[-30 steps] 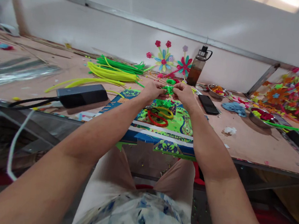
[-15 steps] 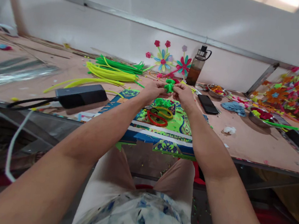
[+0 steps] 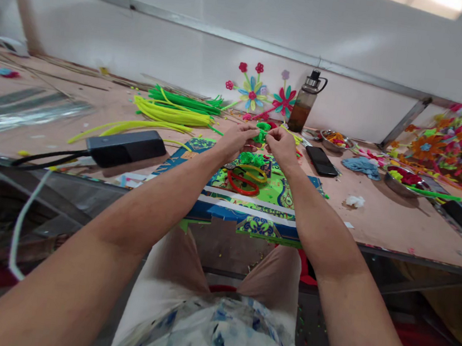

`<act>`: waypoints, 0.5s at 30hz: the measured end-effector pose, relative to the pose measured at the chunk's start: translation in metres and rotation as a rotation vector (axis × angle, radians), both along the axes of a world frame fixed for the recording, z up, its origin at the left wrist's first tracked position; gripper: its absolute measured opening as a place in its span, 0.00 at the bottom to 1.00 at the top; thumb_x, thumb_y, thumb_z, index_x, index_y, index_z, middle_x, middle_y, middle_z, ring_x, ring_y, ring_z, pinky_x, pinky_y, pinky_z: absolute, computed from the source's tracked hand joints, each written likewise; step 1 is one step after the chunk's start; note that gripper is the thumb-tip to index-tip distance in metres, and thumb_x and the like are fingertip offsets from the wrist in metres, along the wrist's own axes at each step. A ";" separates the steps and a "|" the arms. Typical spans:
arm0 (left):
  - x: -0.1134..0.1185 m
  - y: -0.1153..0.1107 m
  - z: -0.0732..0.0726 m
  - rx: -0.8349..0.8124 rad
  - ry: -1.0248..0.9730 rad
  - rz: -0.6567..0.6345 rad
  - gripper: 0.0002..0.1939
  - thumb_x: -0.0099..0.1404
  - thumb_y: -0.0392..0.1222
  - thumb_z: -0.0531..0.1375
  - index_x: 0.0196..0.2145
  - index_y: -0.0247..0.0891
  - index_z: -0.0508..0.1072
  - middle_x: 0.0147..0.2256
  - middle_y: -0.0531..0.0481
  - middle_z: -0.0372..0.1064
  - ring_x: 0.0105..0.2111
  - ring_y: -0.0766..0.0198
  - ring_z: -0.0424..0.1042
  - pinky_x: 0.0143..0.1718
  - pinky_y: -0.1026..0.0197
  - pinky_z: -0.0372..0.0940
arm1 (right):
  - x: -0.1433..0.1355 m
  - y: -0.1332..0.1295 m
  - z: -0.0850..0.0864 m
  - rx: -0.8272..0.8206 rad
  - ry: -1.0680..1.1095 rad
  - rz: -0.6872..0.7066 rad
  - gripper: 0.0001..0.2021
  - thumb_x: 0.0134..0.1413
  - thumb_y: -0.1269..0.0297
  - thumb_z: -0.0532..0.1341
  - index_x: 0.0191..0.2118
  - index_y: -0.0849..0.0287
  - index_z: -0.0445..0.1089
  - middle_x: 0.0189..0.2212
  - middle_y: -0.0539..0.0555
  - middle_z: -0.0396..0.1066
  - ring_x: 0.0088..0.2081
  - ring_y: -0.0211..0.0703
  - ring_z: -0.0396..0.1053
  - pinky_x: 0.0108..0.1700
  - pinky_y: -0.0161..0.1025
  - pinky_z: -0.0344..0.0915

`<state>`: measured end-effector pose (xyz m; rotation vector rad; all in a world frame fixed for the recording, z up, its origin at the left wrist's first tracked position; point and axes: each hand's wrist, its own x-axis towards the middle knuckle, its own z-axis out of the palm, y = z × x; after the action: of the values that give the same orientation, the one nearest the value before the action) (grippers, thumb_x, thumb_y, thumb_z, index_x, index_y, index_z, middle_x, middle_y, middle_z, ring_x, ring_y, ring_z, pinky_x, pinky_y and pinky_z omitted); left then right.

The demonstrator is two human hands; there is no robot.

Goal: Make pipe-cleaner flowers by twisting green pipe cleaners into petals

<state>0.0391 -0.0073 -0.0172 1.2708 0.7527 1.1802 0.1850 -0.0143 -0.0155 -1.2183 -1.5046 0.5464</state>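
Between my hands is a green piece of bent pipe cleaner [image 3: 262, 134], looped into a small shape. My left hand [image 3: 238, 139] pinches it from the left, fingers closed. From the right, my right hand [image 3: 281, 145] grips its other side with thumb and fingertips. Both hands hover over a patterned green and blue cardboard sheet [image 3: 271, 192]. On that sheet, just below my hands, sits a cluster of green pipe cleaner pieces [image 3: 252, 159]. Nearer to me lie scissors with red and yellow handles [image 3: 242, 188]; their blades are mostly hidden.
Yellow pipe cleaners [image 3: 171, 114] and green pipe cleaners [image 3: 185, 100] lie left, behind a black power bank [image 3: 127, 148]. Finished flowers [image 3: 252, 94] and a bottle [image 3: 304, 106] stand at the wall. Rightward are a phone [image 3: 320, 161], a blue cloth [image 3: 360, 166] and metal bowls [image 3: 402, 185].
My right hand has shifted slightly and turned at the green piece, its fingers curling in more. My left hand stays nearly in place. The things on the table have not moved.
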 end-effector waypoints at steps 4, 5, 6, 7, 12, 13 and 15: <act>0.000 0.005 -0.004 -0.012 0.010 0.086 0.06 0.56 0.37 0.65 0.29 0.35 0.70 0.23 0.52 0.69 0.23 0.70 0.70 0.26 0.68 0.65 | 0.003 0.004 -0.003 0.078 -0.066 -0.071 0.02 0.47 0.67 0.57 0.27 0.58 0.63 0.21 0.46 0.64 0.25 0.35 0.63 0.30 0.34 0.62; 0.000 0.006 -0.004 -0.012 0.012 0.102 0.06 0.56 0.37 0.65 0.29 0.35 0.70 0.23 0.52 0.69 0.23 0.70 0.70 0.26 0.68 0.65 | 0.003 0.004 -0.003 0.091 -0.078 -0.088 0.02 0.47 0.67 0.57 0.27 0.58 0.63 0.21 0.46 0.64 0.25 0.36 0.63 0.30 0.34 0.62; -0.001 0.006 -0.005 -0.008 0.006 0.101 0.07 0.56 0.38 0.65 0.29 0.35 0.70 0.23 0.52 0.69 0.23 0.70 0.70 0.26 0.68 0.64 | 0.004 0.004 -0.003 0.103 -0.091 -0.106 0.02 0.47 0.67 0.56 0.27 0.58 0.63 0.22 0.46 0.64 0.26 0.36 0.63 0.31 0.34 0.61; -0.001 0.006 -0.005 0.000 -0.005 0.084 0.07 0.56 0.39 0.65 0.29 0.35 0.70 0.23 0.52 0.69 0.23 0.70 0.70 0.26 0.68 0.64 | 0.004 0.003 -0.003 0.113 -0.107 -0.123 0.02 0.47 0.67 0.56 0.27 0.58 0.63 0.22 0.47 0.64 0.26 0.36 0.63 0.31 0.35 0.61; 0.001 0.001 -0.003 0.086 0.000 0.000 0.12 0.50 0.43 0.69 0.29 0.35 0.73 0.24 0.52 0.70 0.22 0.71 0.67 0.26 0.67 0.64 | 0.001 -0.005 0.002 0.162 -0.207 -0.170 0.02 0.46 0.69 0.56 0.26 0.58 0.62 0.23 0.47 0.64 0.27 0.37 0.60 0.34 0.36 0.59; 0.001 0.001 -0.003 0.099 0.028 0.015 0.12 0.49 0.42 0.70 0.28 0.34 0.74 0.22 0.52 0.70 0.21 0.72 0.66 0.25 0.68 0.63 | 0.000 -0.006 0.002 0.165 -0.218 -0.164 0.01 0.46 0.69 0.56 0.26 0.58 0.62 0.23 0.47 0.64 0.27 0.37 0.60 0.35 0.36 0.59; 0.001 0.002 -0.004 0.111 0.077 0.057 0.10 0.48 0.40 0.70 0.26 0.34 0.74 0.20 0.52 0.69 0.20 0.72 0.64 0.23 0.68 0.60 | -0.002 -0.007 0.003 0.162 -0.227 -0.133 0.01 0.47 0.69 0.56 0.28 0.58 0.62 0.24 0.48 0.64 0.28 0.37 0.60 0.35 0.36 0.58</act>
<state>0.0405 -0.0055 -0.0213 1.4014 0.7934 1.2396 0.1827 -0.0217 -0.0127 -1.2741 -1.6085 0.1981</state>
